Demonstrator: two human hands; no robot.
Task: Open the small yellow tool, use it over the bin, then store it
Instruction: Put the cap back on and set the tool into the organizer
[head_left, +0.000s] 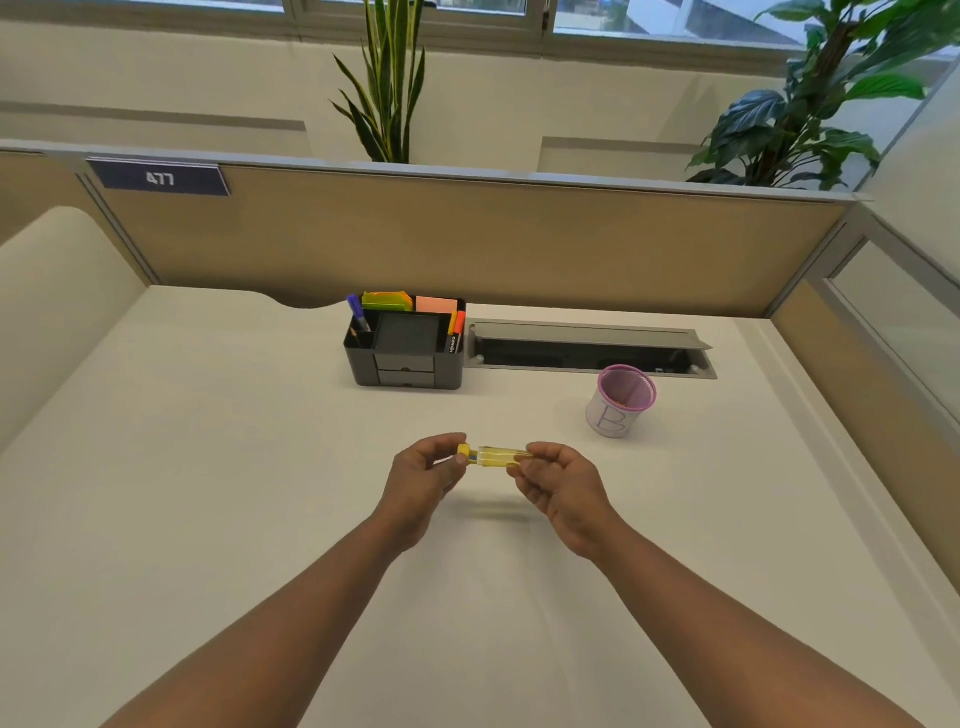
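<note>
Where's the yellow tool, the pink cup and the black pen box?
yellow tool (500, 455), head view, clear middle part.
pink cup (613, 418), head view, white label.
black pen box (405, 371), head view, front drawers.

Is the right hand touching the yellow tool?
Touching. The head view shows the right hand pinching one end of the yellow tool with its fingertips; the left hand grips the capped end.

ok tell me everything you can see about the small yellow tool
The small yellow tool is a slim tube of see-through yellow plastic with an opaque yellow cap and a blue bit at its left end. It lies roughly level, held above the white desk, where it casts a shadow. The left hand pinches the capped end and the right hand has a grip on the other end. It looks closed.
</note>
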